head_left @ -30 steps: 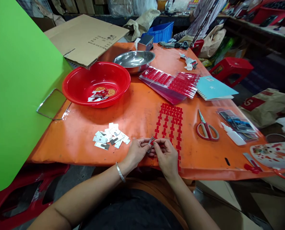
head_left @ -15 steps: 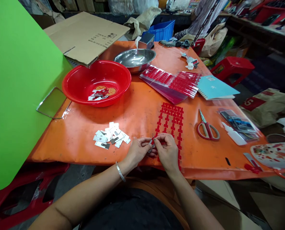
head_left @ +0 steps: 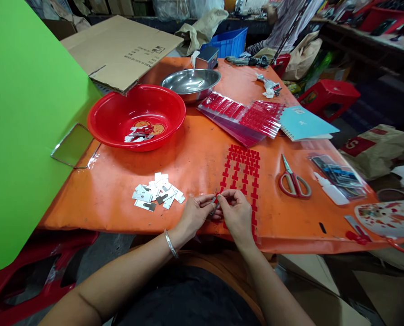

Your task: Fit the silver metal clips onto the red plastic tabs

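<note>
My left hand (head_left: 197,212) pinches a small silver metal plate (head_left: 215,206) between thumb and fingers. Closed on the same plate from the other side is my right hand (head_left: 236,213), its thumb and fingertips at a red patch on the upper end. Fingers partly cover the plate, so its full shape is hidden. Under and behind both hands lies a sheet of red T-shaped stickers (head_left: 245,171) in rows. To the left of my hands is a loose pile of flat metal plates (head_left: 161,189), some with dark slots.
A red basin (head_left: 110,115) holds several plates with red on them; a steel bowl (head_left: 191,83) stands behind it. Scissors (head_left: 294,181), a white bottle (head_left: 332,190) and a blue notebook (head_left: 305,123) lie at right. A green board (head_left: 28,127) borders the left. Another person is at the back.
</note>
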Motion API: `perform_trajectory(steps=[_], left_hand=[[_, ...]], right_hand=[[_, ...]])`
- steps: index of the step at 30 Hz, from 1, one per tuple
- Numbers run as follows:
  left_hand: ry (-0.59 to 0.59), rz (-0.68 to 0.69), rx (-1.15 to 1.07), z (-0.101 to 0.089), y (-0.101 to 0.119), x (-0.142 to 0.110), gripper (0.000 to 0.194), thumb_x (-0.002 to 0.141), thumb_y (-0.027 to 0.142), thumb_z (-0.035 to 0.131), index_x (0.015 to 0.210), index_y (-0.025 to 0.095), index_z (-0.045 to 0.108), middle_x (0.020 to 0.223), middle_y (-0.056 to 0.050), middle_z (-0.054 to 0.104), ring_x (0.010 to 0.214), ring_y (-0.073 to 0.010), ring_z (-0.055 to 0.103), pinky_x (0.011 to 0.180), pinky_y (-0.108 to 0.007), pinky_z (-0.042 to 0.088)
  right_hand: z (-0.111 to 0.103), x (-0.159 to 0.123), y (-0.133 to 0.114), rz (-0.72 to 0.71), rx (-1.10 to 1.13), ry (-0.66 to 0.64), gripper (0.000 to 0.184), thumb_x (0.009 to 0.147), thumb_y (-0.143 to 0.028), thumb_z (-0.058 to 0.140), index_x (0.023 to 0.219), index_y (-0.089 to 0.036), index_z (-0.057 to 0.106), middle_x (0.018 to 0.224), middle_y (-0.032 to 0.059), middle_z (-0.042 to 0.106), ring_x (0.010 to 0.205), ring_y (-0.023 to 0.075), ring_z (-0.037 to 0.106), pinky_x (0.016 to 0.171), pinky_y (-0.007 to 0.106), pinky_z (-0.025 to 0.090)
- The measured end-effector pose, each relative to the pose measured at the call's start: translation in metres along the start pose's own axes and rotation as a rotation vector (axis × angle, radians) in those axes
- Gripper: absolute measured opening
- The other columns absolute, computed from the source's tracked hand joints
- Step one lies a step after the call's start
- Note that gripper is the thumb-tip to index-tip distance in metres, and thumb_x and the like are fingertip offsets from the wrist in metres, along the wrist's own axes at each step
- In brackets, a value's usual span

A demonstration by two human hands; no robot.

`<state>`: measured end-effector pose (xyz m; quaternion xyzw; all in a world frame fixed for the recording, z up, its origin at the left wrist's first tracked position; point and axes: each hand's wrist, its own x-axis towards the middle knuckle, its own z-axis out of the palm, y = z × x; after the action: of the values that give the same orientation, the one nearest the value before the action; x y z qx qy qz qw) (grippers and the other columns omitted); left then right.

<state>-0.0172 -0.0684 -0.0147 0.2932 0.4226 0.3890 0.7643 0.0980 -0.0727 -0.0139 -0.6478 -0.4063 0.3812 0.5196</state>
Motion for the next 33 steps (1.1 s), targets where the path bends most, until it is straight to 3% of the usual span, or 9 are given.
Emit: perform_trajectory(steps=[4,8,15,17,20,23,25,29,33], left_hand=[[0.016,-0.008,0.006,0.002,0.004,-0.003,0.041,0.067,0.033,0.075,0.099,0.010,0.066,0.071,-0.006,0.071,0.059,-0.0170,0.067,0.064,-0.031,0.056],[0.016,0.010,0.015,0.002,0.005,-0.003,0.039,0.067,0.034,0.074,0.098,0.010,0.067,0.068,-0.005,0.070,0.058,-0.0156,0.065,0.062,-0.029,0.055],[-0.061,0.025,0.096,0.003,0.013,-0.006,0.030,0.071,0.031,0.068,0.094,0.010,0.070,0.073,-0.006,0.070,0.062,-0.0137,0.064,0.066,-0.026,0.054],[-0.047,0.084,0.176,0.003,0.033,-0.008,0.026,0.074,0.028,0.065,0.094,0.011,0.070,0.075,-0.006,0.070,0.064,-0.0134,0.064,0.065,-0.025,0.053],[0.080,0.331,0.346,-0.009,0.084,-0.005,0.026,0.078,0.020,0.057,0.100,0.012,0.069,0.086,-0.006,0.070,0.067,-0.0112,0.062,0.068,-0.024,0.052],[0.327,0.660,0.594,-0.043,0.148,0.009,0.036,0.078,0.012,0.051,0.112,0.013,0.064,0.098,-0.007,0.069,0.072,-0.0114,0.062,0.075,-0.027,0.052],[0.469,0.761,0.836,-0.072,0.186,0.021,0.041,0.076,0.007,0.048,0.113,0.013,0.064,0.103,-0.006,0.069,0.081,-0.0138,0.063,0.082,-0.029,0.050],[0.697,0.601,1.278,-0.120,0.236,0.039,0.040,0.069,0.003,0.050,0.104,0.011,0.069,0.099,-0.008,0.070,0.096,-0.0200,0.061,0.091,-0.032,0.045],[0.753,0.404,1.477,-0.132,0.247,0.039,0.035,0.069,0.008,0.056,0.100,0.012,0.071,0.101,-0.011,0.070,0.098,-0.0261,0.061,0.091,-0.037,0.045]], right_hand=[[-0.002,0.006,-0.006,0.123,0.156,-0.047,0.046,0.059,-0.036,0.076,0.093,-0.021,0.048,0.076,-0.0021,0.058,0.059,0.0125,0.058,0.050,0.025,0.050],[-0.006,0.009,-0.009,0.219,0.125,-0.223,0.036,0.058,-0.046,0.076,0.073,-0.017,0.060,0.060,-0.0015,0.059,0.052,0.0120,0.054,0.046,0.023,0.045],[-0.012,0.013,-0.007,0.246,0.191,-0.280,0.034,0.065,-0.049,0.072,0.065,-0.015,0.067,0.050,-0.0015,0.057,0.040,0.0067,0.041,0.038,0.020,0.034],[-0.017,0.015,-0.011,0.201,0.168,-0.263,0.038,0.071,-0.053,0.066,0.069,-0.015,0.069,0.055,0.0015,0.061,0.043,0.0084,0.045,0.040,0.021,0.037],[-0.023,0.016,-0.017,0.108,0.055,-0.225,0.042,0.075,-0.056,0.060,0.083,-0.016,0.073,0.064,0.0036,0.065,0.047,0.0107,0.050,0.044,0.023,0.042],[-0.023,0.016,-0.019,-0.072,-0.129,-0.243,0.032,0.075,-0.050,0.062,0.082,-0.020,0.072,0.073,0.0043,0.068,0.060,0.0164,0.058,0.055,0.028,0.048],[-0.015,0.013,-0.017,-0.225,-0.237,-0.291,0.021,0.077,-0.041,0.062,0.079,-0.023,0.072,0.077,0.0042,0.069,0.070,0.0201,0.061,0.064,0.033,0.050],[0.015,0.007,-0.011,-0.493,-0.390,-0.418,0.015,0.082,-0.027,0.058,0.079,-0.025,0.072,0.078,0.0052,0.067,0.079,0.0224,0.058,0.073,0.039,0.049],[0.051,0.006,-0.011,-0.710,-0.540,-0.505,0.022,0.087,-0.021,0.052,0.086,-0.025,0.073,0.085,0.0082,0.064,0.085,0.0234,0.053,0.074,0.037,0.049]])
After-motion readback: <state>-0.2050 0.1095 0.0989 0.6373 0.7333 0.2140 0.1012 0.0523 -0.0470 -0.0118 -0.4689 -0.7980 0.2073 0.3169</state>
